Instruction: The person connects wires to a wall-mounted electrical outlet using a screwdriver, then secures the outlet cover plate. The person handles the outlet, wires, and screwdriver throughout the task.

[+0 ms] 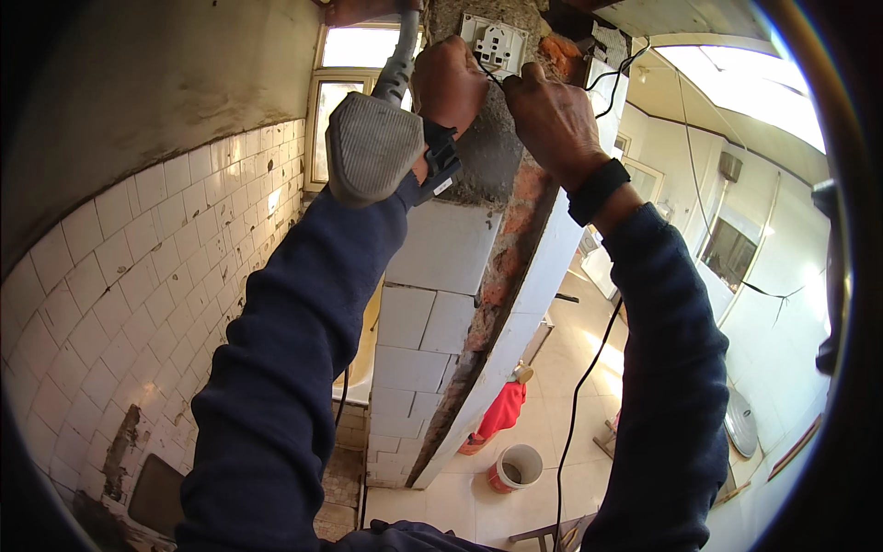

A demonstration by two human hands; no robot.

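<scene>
A white wall socket plate (495, 41) with dark openings sits at the top of a rough, bare masonry pillar. My left hand (449, 87) is closed at the plate's left side; its fingertips are turned away, so what they grip is hidden. Just below the plate, my right hand (556, 115) pinches a thin black wire (491, 75), which spans the small gap between both hands. A large grey plug (375, 147) on a thick grey cord hangs close to the camera, covering part of my left wrist. Dark bands circle both wrists.
White tiles (432, 248) cover the pillar's lower part, beside exposed brick (515, 225). Black wires (621, 78) loop out right of the pillar. A black cable (589, 377) hangs toward the floor, near a bucket (515, 467) and red cloth (501, 411). A tiled wall (147, 239) stands left.
</scene>
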